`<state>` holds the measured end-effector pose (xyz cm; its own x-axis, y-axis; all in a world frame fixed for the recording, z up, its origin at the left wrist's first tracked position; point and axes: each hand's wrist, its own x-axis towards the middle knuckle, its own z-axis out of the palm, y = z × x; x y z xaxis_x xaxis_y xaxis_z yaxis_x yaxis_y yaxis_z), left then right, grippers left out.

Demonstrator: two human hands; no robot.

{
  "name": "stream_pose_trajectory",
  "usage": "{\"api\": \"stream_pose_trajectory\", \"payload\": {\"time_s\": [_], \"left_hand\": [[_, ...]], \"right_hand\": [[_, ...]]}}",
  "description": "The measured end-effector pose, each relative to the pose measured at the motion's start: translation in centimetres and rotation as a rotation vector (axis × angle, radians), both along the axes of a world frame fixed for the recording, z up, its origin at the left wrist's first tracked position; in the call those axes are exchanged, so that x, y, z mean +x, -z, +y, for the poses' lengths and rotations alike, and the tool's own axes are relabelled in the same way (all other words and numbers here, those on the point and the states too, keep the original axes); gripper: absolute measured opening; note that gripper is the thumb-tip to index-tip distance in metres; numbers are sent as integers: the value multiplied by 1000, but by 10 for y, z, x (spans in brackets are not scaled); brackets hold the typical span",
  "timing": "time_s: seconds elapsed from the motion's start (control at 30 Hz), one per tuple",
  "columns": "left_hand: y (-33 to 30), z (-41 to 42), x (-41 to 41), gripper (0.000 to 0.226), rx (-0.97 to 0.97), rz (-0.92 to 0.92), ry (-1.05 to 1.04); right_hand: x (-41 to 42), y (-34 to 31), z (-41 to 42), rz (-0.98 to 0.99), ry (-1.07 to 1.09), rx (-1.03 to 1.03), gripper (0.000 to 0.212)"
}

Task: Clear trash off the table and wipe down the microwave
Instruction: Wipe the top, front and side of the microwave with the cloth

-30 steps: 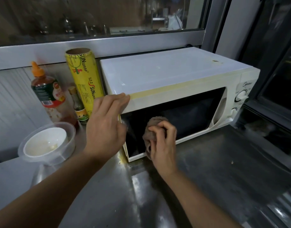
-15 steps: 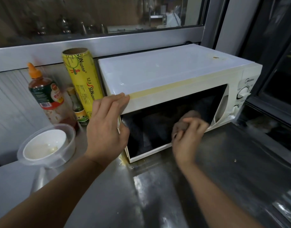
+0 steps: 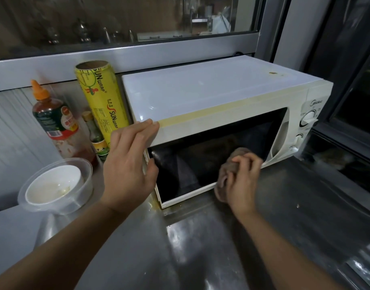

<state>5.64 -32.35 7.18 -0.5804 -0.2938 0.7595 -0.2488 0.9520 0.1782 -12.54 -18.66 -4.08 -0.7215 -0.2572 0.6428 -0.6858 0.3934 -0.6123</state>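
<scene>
While rubbing low on the door, gripped a bunched brown cloth rag (image 3: 223, 174) in the right hand (image 3: 241, 182), fingers curled tight round the wad, just above the scuffed stainless-steel counter (image 3: 201, 252). Pressed the rag to the lower right of the dark glass door (image 3: 201, 155), near its bottom frame. Steadied the boxy white microwave oven (image 3: 201, 95) with the left hand (image 3: 129, 164): fingers straight and together, laid flat over the front top-left corner, thumb by the door's left edge, holding nothing.

Judged the rag soft and limp, best held balled in the palm to give a firm pad. Judged the oven heavy and stiff, yet liable to skid on slick steel, hence worth bracing at that corner.

Noted, left of the oven, a clear plastic tub (image 3: 83, 185) with a white bowl inside. Behind it, a red sauce bottle with an orange cap (image 3: 54, 118), a small brown-capped glass bottle (image 3: 95, 132), and a tall yellow roll of cling wrap (image 3: 100, 101) just beside the oven's side. Spotted a small yellowish stain (image 3: 273, 72) far right on the white top. Beyond, a grey-framed window (image 3: 138, 57).
</scene>
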Motion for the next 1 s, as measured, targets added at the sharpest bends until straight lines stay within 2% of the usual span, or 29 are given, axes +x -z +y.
{"api": "stream_pose_trajectory", "payload": {"time_s": [0.17, 0.27, 0.37, 0.47, 0.6, 0.73, 0.87, 1.0], "left_hand": [[0, -2, -2, 61, -25, 0, -8], [0, 0, -4, 61, -28, 6, -16], [1, 1, -4, 62, -25, -1, -20], [1, 3, -3, 64, -21, -9, -21], [0, 4, -3, 65, -9, -5, -21], [0, 4, -3, 66, -3, -24, -28], [-1, 1, -2, 67, -8, -22, -26], [2, 4, -4, 64, 11, 13, -19]], "right_hand": [[-67, 2, 27, -104, 134, -18, 31], [-70, 9, 22, -109, 183, -48, 32], [-51, 10, 4, -247, 254, -154, 34], [-9, 15, -10, -320, 193, -143, 31], [70, 28, -35, -253, -20, -131, 27], [117, 35, -54, -297, -130, -131, 22], [102, 36, -49, -255, -132, -166, 25], [48, 36, -28, -298, 71, -165, 28]]}}
